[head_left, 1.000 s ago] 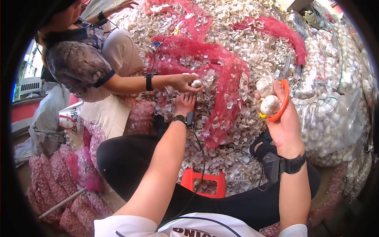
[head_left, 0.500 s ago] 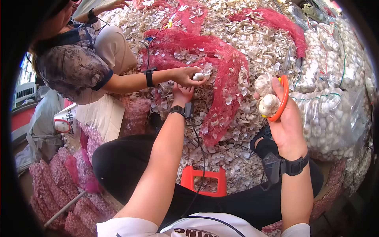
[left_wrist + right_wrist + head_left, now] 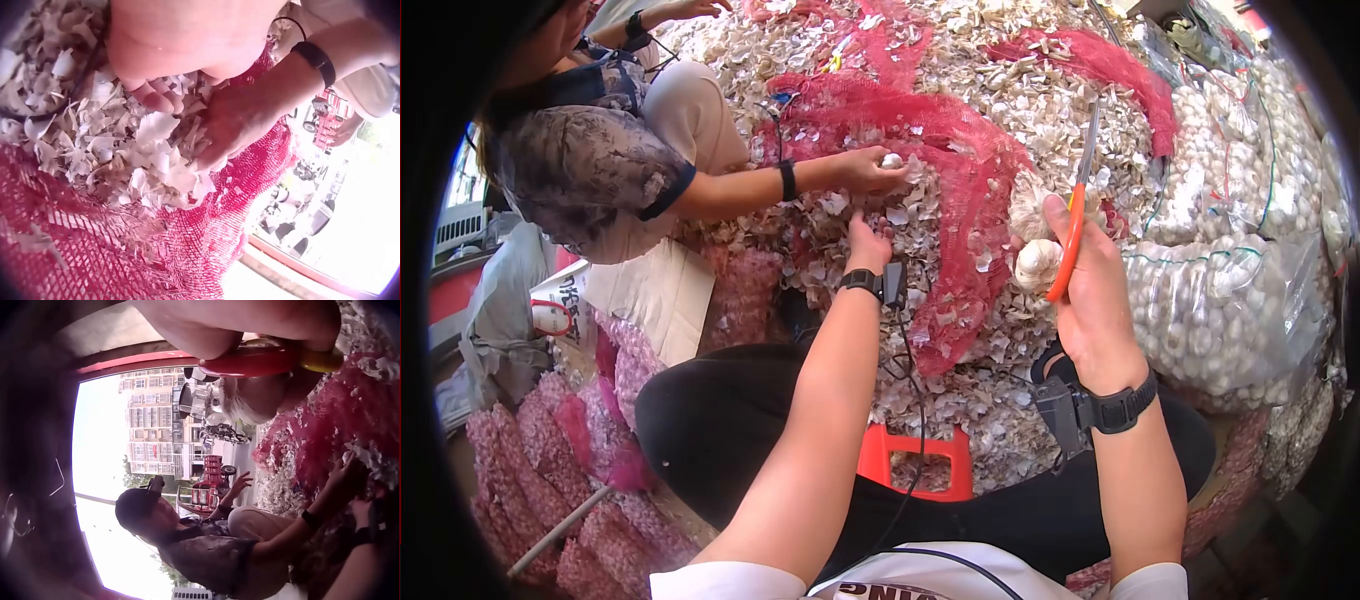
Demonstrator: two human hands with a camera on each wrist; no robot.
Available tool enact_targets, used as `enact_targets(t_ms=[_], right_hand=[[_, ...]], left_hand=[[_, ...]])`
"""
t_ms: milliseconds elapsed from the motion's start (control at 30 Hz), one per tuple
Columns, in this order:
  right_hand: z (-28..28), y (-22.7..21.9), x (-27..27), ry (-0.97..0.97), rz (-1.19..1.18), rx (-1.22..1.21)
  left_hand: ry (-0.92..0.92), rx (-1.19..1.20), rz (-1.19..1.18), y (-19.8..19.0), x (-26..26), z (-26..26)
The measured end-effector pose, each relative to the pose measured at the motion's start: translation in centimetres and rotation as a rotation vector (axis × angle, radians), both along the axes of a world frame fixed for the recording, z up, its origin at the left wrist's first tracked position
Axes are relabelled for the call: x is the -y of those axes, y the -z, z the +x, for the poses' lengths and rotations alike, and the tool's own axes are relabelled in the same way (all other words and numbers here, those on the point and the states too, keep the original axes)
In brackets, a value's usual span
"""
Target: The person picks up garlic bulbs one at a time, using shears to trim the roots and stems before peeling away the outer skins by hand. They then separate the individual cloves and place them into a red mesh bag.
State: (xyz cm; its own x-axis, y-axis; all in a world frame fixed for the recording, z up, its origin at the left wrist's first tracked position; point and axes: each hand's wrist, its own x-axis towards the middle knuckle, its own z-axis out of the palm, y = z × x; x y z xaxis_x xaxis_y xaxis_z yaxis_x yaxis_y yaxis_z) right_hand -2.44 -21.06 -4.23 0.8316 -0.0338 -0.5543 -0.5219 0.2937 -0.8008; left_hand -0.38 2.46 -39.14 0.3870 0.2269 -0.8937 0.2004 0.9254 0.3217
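In the head view my right hand (image 3: 1097, 290) holds scissors (image 3: 1068, 250), the orange handle across the palm and the blades pointing away from me. The same hand also grips two whitish garlic bulbs (image 3: 1038, 264) on the thumb side. My left hand (image 3: 868, 248) reaches into the loose garlic skins (image 3: 905, 215), its fingertips low among them. Loosely bent fingers (image 3: 156, 97) show over the skins in the left wrist view, with nothing seen held. Just beyond it, another person's hand (image 3: 865, 172) holds a small white bulb (image 3: 891, 160).
Red mesh netting (image 3: 960, 140) lies over the heap of skins. Clear bags of garlic bulbs (image 3: 1215, 310) stand at the right. Pinkish filled net sacks (image 3: 530, 450) are at the lower left. A red stool (image 3: 945, 490) sits between my legs, and a black cable (image 3: 910, 400) runs from my left wrist.
My right hand has shifted left, and the scissors have turned with it. My left hand has moved up close beneath the other person's hand, fingers lower in the skins. That person's hand has turned over.
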Motion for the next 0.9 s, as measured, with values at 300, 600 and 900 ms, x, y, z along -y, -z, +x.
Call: enact_targets(t_ms=[300,600,900], right_hand=[[0.1,-1.5,0.4,0.037,0.035,-0.024],[0.0,-1.3,1.2,0.039,0.080,-0.024],[0.1,-2.1,1.3,0.067,0.070,0.032]], left_hand=[[0.269,0.614,0.018,-0.5,0.4,-1.1],[0.083,0.907,-0.645,-2.4,0.8,-3.9],[0.296,0.976,-0.828,-1.2,-1.7,-6.4]])
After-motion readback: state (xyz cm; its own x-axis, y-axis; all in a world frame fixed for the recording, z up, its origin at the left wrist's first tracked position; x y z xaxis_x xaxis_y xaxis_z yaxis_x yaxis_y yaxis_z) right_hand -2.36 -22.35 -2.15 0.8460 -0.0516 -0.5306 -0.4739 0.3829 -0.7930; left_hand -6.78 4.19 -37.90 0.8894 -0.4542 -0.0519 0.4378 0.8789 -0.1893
